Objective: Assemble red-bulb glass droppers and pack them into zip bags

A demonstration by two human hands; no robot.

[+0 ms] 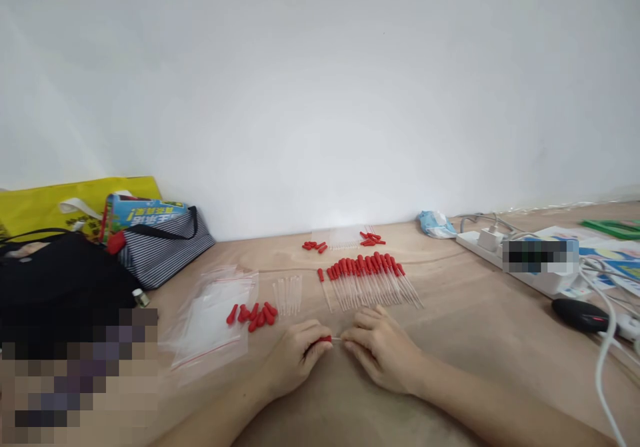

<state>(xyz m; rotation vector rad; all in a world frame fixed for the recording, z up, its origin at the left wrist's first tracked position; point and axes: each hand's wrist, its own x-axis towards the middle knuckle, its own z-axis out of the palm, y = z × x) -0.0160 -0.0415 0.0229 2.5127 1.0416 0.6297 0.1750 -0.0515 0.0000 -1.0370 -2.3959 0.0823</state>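
Observation:
Low over the table, my left hand (299,354) pinches a red rubber bulb (325,339). My right hand (383,347) closes on the thin clear tube (337,339) that runs out of the bulb, so one dropper spans both hands. How deep the tube sits in the bulb is hidden by my fingers. Just beyond lies a row of droppers with red bulbs (370,267), their clear tubes pointing toward me. Loose red bulbs (261,317) lie left of my left hand, beside several bare clear tubes (289,295).
Clear zip bags (215,317) lie at left. More red bulbs (313,246) and tubes rest near the wall. A striped bag (163,250) and a black bag (60,287) stand far left. At right are a power strip (537,274), a black mouse (580,315) and a white cable (603,367).

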